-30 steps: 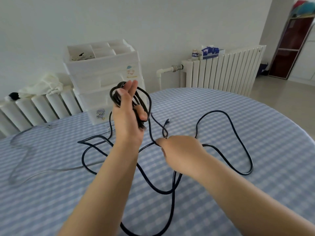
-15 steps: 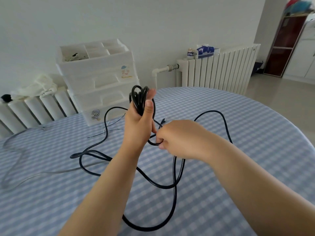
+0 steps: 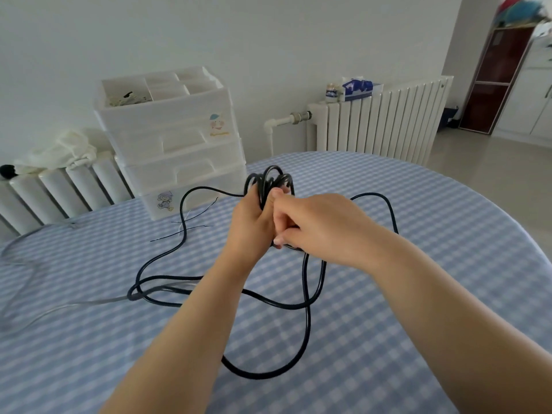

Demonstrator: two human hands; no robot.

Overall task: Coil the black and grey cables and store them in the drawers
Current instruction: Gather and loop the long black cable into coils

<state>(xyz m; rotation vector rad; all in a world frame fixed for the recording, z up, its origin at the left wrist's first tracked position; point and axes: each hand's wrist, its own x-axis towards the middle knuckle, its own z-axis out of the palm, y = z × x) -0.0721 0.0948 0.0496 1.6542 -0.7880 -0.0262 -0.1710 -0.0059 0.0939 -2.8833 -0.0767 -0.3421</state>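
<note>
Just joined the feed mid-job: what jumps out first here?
Both hands meet at centre: the left hand grips a bundle of black cable loops while the right hand feeds more in. The rest of that cable sprawls loose across the checked table. Behind, to the left, stand the white drawers, shut.

The desk [image 3: 388,204] wears a blue-and-white checked cloth. The black cable [image 3: 307,297] loops over it; the grey cable [image 3: 89,301] is pale and translucent. The drawers [image 3: 179,138] are white with small cartoon stickers. The radiator [image 3: 379,121] is white.
</note>
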